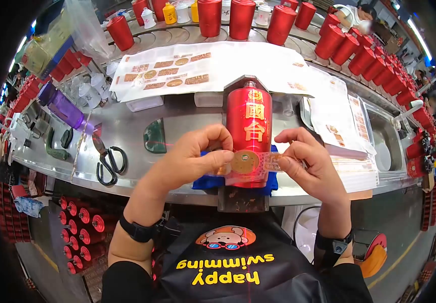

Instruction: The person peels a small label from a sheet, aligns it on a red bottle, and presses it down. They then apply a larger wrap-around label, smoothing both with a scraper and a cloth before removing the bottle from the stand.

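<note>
1. Black apron (177, 275): nearest, below both hands, "happy swimming" print inverted in view.
2. Left hand (195, 155): thumb and index pinched on one end of the label strip (246, 162), clear film with a gold disc.
3. Right hand (306, 160): thumb and fingers pinched on the strip's other end. Hands apart, strip spanning the gap.
4. Red bottle (249, 113): between the hands and beyond, lying neck-away in a dark cradle (243, 201). Strip crosses its lower part; can't tell if any is stuck down.
5. Blue cloth (205, 183): under the bottle's lower end, showing near both hands.
6. Counter (185, 115), left of left hand: green flat piece (154, 135) near, scissors (106, 153) further left, purple bottle (61, 105) beyond those.
7. Past the hands: printed sheets (218, 63); paper stack (335, 117) right of right hand, then sink (385, 129).
8. Farthest: rows of red containers (241, 20); a person (350, 17) off to the right.
</note>
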